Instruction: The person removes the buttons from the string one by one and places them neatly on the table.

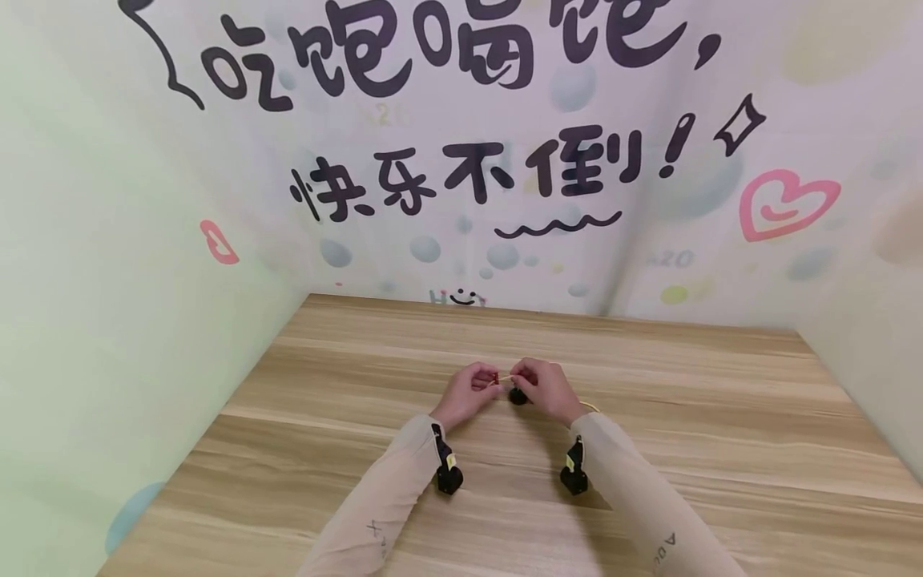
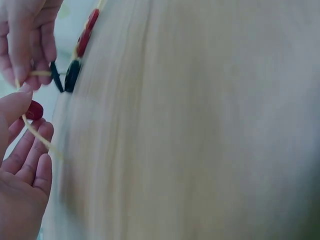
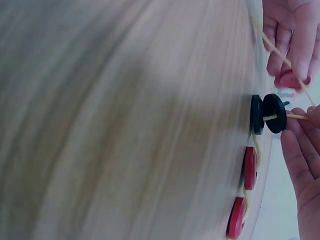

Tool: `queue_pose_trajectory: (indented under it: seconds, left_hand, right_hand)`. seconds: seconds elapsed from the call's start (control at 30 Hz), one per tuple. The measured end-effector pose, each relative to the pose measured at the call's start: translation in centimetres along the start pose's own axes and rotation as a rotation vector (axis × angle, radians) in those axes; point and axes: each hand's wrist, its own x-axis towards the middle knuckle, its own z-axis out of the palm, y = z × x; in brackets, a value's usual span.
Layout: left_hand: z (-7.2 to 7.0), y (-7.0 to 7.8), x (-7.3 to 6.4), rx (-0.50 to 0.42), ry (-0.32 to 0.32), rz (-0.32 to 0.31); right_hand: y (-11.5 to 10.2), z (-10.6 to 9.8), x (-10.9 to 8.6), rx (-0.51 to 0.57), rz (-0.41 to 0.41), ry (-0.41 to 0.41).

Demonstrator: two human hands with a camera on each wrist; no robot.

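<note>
My left hand (image 1: pixel 467 397) pinches a red button (image 2: pixel 35 110) between thumb and fingers. A yellow cord (image 2: pixel 37 131) passes at this button, and its free end hangs below. Close beside it, my right hand (image 1: pixel 546 390) pinches the same cord between thumb and finger. From the right fingertips the cord runs through two black buttons (image 3: pixel 274 113), one tilted against the other near the tabletop. Farther along the cord are two red buttons (image 3: pixel 250 167), seen in the right wrist view. Whether the cord passes through the held red button cannot be made out.
Both hands are over the middle of a wood-grain table (image 1: pixel 490 513). A printed cloth wall (image 1: pixel 447 264) stands behind it, with pale walls at the left and right. Small black cameras (image 1: pixel 450 479) are strapped to both wrists.
</note>
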Motion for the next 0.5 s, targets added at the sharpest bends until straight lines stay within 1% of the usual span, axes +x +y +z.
queue_pose_trajectory:
  seconds: [0.13,0.17,0.2,0.3,0.37,0.5]
  left_hand:
    - [-1.3,1.9,-1.0,0.0,0.01,0.009]
    - [-1.6,1.8,-1.0,0.006,0.013,0.004]
    - [-1.9,1.7,-1.0,0.013,0.017,-0.001]
    - [-2.4,-0.1,-0.6,0.029,0.029,-0.014]
    - [-2.8,-1.4,-0.3,0.058,0.039,-0.028]
    - [-4.1,-1.8,-0.6,0.107,0.047,-0.042]
  right_hand:
    - [0.2,-0.3,-0.1,-0.001,0.005,-0.002]
    - [0.2,-0.3,-0.2,0.0,0.006,-0.003]
    - [0.2,-0.4,-0.2,0.002,0.008,-0.003]
    - [0.3,-0.4,-0.3,0.007,0.017,-0.005]
    - [0.3,-0.5,-0.3,0.012,0.026,-0.01]
    - [0.4,-0.5,-0.4,0.022,0.041,-0.018]
